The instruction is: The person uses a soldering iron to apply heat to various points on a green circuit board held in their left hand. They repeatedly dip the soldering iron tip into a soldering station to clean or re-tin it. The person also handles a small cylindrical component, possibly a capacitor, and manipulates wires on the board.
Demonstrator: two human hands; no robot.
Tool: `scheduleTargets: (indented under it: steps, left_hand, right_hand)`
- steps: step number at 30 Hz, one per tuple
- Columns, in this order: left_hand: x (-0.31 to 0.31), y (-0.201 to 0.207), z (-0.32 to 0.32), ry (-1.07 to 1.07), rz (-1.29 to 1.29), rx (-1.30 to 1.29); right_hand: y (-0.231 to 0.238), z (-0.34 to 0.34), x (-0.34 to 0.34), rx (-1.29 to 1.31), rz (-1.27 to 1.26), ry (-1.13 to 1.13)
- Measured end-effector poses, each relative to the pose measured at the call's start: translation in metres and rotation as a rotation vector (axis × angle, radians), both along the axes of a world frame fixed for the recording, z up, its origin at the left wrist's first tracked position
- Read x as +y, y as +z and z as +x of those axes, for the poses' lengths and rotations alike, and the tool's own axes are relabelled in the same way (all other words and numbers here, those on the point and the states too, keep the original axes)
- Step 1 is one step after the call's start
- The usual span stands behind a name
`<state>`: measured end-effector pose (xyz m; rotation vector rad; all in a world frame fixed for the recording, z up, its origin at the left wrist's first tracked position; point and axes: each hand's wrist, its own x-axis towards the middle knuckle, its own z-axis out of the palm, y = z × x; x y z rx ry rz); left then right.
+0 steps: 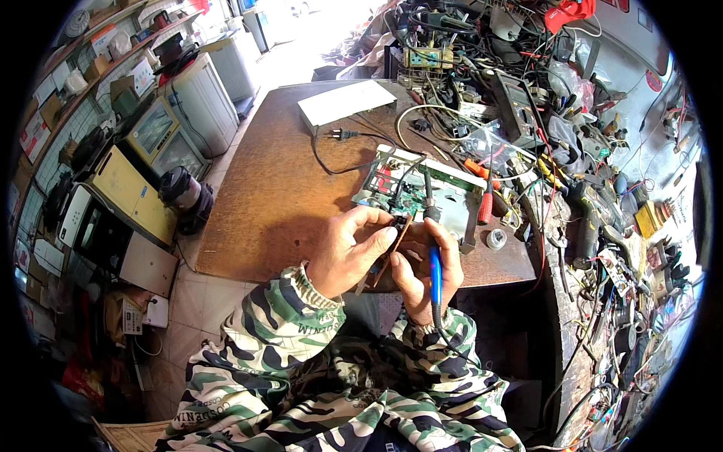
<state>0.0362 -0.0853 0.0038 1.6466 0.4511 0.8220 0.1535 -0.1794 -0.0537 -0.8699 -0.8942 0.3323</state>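
Observation:
My left hand pinches a small circuit board, seen nearly edge-on as a thin brown strip with dark parts on its far side. My right hand is closed round a soldering iron with a blue handle, its tip pointing away from me. The right fingers are also close to the board's lower end; whether they touch it I cannot tell. Just beyond both hands lies an opened metal case with a green circuit board and wires inside.
A white metal cover and a black power plug lie on the brown wooden table. To the right are a red-handled screwdriver, a small round container and a bench heaped with tools and cables. Appliances line the left side.

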Motion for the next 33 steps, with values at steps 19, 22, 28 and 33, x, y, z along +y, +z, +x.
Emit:
scheduleTargets:
  steps: [19,22,28,33]
  left_hand:
    - [0.006,-0.022,0.002,-0.099,-0.673,-0.28]
    - [0.011,-0.023,-0.001,-0.156,-0.779,-0.377]
    - [0.023,-0.032,-0.01,-0.241,-0.967,-0.512]
    - [0.033,-0.05,-0.014,-0.244,-1.067,-0.6]
  right_hand:
    - [-0.005,0.011,-0.006,-0.274,-0.092,-0.047]
    - [-0.01,0.01,-0.005,-0.225,-0.059,-0.089]
    - [-0.025,0.011,-0.009,0.05,0.048,0.064]
    - [-0.019,0.025,-0.012,-0.074,0.146,0.101]
